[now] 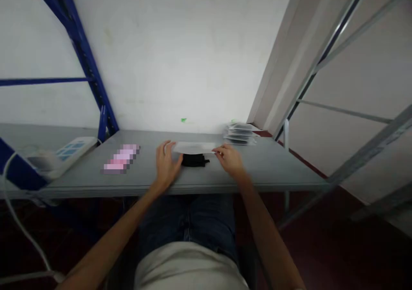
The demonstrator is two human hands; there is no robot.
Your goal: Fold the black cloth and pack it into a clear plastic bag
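Both my hands are out over a grey table (pixel 273 169) and hold a flat clear plastic pouch (pixel 195 147) level between them. My left hand (pixel 166 165) grips the pouch's left end, fingers curled. My right hand (pixel 230 160) pinches its right end. A small black object (pixel 193 160) lies on the table directly below the pouch, between my hands.
A stack of similar clear pouches (pixel 240 134) sits at the back right by the wall. A pink blurred patch (pixel 122 158) lies to the left. A white power strip (pixel 64 154) with cable is at far left. Blue shelf frame (pixel 86 58) left, grey frame (pixel 322 62) right.
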